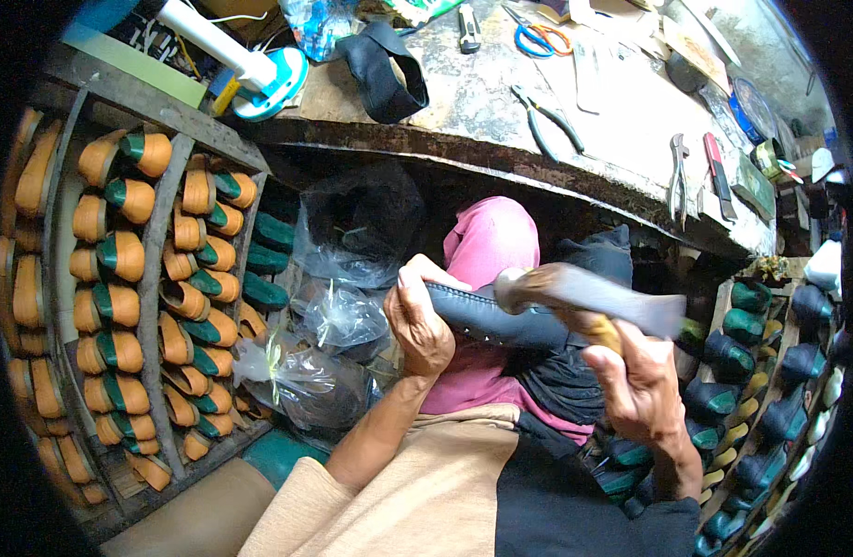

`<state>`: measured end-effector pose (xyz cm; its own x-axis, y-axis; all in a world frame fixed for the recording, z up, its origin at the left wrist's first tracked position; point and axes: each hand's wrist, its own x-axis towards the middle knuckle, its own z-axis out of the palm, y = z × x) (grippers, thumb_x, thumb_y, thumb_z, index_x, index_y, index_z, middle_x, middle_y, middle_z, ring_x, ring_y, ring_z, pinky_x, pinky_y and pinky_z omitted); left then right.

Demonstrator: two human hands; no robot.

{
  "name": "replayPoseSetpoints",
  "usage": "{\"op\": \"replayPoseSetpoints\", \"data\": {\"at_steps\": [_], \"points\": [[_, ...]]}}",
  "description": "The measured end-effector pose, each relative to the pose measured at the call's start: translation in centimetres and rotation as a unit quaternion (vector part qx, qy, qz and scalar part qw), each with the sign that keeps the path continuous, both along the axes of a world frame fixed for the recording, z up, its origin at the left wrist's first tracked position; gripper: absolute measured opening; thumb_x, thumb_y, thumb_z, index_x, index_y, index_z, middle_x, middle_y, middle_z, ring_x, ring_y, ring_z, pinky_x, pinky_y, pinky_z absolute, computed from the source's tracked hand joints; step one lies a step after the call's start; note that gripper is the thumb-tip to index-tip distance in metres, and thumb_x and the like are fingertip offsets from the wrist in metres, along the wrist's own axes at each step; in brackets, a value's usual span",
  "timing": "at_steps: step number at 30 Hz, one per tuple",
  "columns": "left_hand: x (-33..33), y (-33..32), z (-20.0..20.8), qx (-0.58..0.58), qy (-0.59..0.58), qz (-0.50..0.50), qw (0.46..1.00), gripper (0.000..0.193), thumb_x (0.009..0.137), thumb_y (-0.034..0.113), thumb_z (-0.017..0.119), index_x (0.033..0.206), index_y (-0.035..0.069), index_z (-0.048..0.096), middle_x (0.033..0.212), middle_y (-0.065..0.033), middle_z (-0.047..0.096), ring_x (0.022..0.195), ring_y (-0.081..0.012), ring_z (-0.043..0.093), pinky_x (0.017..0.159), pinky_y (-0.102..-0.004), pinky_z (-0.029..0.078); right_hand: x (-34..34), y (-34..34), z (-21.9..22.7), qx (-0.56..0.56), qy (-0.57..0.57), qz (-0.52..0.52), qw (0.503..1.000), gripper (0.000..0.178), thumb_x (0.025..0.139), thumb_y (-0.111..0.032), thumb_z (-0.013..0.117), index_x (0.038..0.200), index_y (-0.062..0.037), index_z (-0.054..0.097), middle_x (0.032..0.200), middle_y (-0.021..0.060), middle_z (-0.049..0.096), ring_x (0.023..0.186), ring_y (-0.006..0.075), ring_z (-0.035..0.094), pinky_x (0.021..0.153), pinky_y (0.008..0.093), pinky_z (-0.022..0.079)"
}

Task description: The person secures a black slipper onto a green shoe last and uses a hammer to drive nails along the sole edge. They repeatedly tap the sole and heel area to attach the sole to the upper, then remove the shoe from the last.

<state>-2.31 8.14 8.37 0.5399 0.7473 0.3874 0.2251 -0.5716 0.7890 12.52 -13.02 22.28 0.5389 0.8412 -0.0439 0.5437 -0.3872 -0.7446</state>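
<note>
My left hand [419, 320] is closed around one end of a black shoe [473, 314] with a stitched edge and a few small bright dots along its side. The shoe lies across my lap, over a pink-covered knee [491, 232]. In my right hand [642, 376] is a hammer [594, 295], gripped by its yellowish handle. Motion smears the hammer. Its rounded face overlaps the shoe's upper edge in the picture; whether they touch I cannot tell. The far end of the shoe is hidden behind the hammer and my right hand.
Ahead stands a worn workbench [445, 102] with pliers [547, 121], scissors [541, 39], pincers [677, 181], a red-handled cutter [719, 176] and a black strap [385, 72]. Left is a rack of tan shoes [120, 306]; dark shoes [784, 418] line the right. Clear plastic bags [329, 325] lie beside my left arm.
</note>
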Motion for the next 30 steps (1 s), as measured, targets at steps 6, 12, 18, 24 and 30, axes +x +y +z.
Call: {"op": "replayPoseSetpoints", "data": {"at_steps": [6,12,18,24,30], "points": [[1.2,0.1,1.6,-0.131,-0.054,-0.002,0.990,0.061,0.123,0.033,0.028,0.084,0.004,0.064,0.080,-0.0114,0.070,0.074,-0.0253,0.065,0.079,-0.0386,0.051,0.1,0.4,0.4,-0.130,-0.094,0.062,0.985,0.043,0.109,-0.043,0.075,0.094,-0.0065,0.056,0.058,0.0180,0.062,0.051,0.0396,0.068,0.048,0.0497,0.051],[1.5,-0.5,1.8,-0.248,-0.116,0.031,0.961,0.056,0.124,0.036,0.032,0.087,0.007,0.062,0.082,-0.0071,0.066,0.076,-0.0176,0.061,0.077,-0.0347,0.049,0.6,1.7,1.2,-0.025,0.007,0.058,0.998,0.035,0.110,-0.034,0.075,0.108,0.0005,0.069,0.067,0.0190,0.068,0.055,0.0392,0.070,0.053,0.0479,0.054],[1.0,-0.7,1.4,-0.218,-0.108,0.022,0.970,0.057,0.125,0.039,0.032,0.091,0.004,0.063,0.092,-0.0063,0.068,0.084,-0.0185,0.061,0.085,-0.0343,0.050,1.1,3.3,2.7,0.009,-0.069,0.051,0.996,0.035,0.110,-0.036,0.073,0.111,-0.0016,0.067,0.064,0.0182,0.064,0.057,0.0416,0.068,0.054,0.0503,0.052],[1.8,-0.9,0.2,-0.251,-0.145,0.090,0.953,0.054,0.126,0.038,0.035,0.102,0.000,0.066,0.101,-0.0072,0.070,0.092,-0.0197,0.062,0.092,-0.0365,0.053,1.6,3.8,1.5,-0.056,-0.144,0.113,0.982,0.038,0.111,-0.039,0.073,0.117,-0.0013,0.068,0.064,0.0179,0.065,0.056,0.0386,0.070,0.052,0.0485,0.054],[1.3,0.8,-0.2,-0.261,-0.134,0.031,0.955,0.063,0.123,0.039,0.025,0.083,0.005,0.060,0.076,-0.0075,0.066,0.069,-0.0213,0.061,0.074,-0.0373,0.052,-1.3,1.3,-2.9,-0.062,0.034,0.058,0.996,0.042,0.109,-0.041,0.076,0.100,-0.0041,0.059,0.061,0.0207,0.062,0.053,0.0449,0.067,0.050,0.0525,0.051]]}}
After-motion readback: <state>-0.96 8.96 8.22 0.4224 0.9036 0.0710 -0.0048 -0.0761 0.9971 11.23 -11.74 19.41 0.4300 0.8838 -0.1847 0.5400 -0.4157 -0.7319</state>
